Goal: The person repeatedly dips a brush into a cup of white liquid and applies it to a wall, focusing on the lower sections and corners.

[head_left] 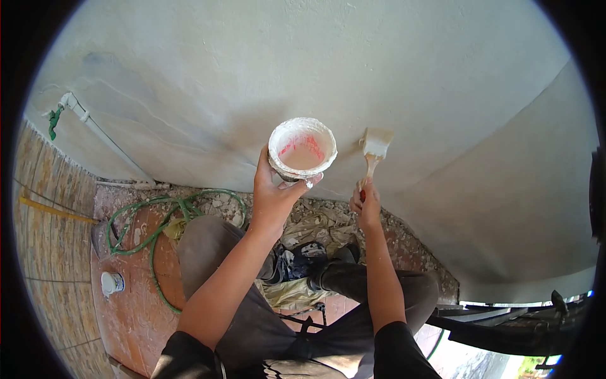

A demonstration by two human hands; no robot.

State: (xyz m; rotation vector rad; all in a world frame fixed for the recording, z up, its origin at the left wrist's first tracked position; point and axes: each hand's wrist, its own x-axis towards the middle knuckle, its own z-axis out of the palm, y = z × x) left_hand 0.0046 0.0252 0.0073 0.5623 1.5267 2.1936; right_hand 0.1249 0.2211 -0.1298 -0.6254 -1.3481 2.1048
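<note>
My left hand [275, 201] holds a round tub [303, 148] from below and the side, its fingers wrapped round it. The tub has a white-crusted rim, pale liquid inside and red marks on its inner wall. On the right, my right hand [367, 205] grips the handle of a paint brush [377, 144], whose pale bristles point up. The bristles are at or near the white wall [416, 76]; contact cannot be made out. Brush and tub are apart.
A green hose [153, 237] lies coiled at the left on a reddish floor, near a small white container [112, 283]. A white pipe [110, 142] with a green tap [54, 121] runs along the wall. Crumpled sheeting [315, 227] lies near my feet. Dark metal bars [505, 335] stand lower right.
</note>
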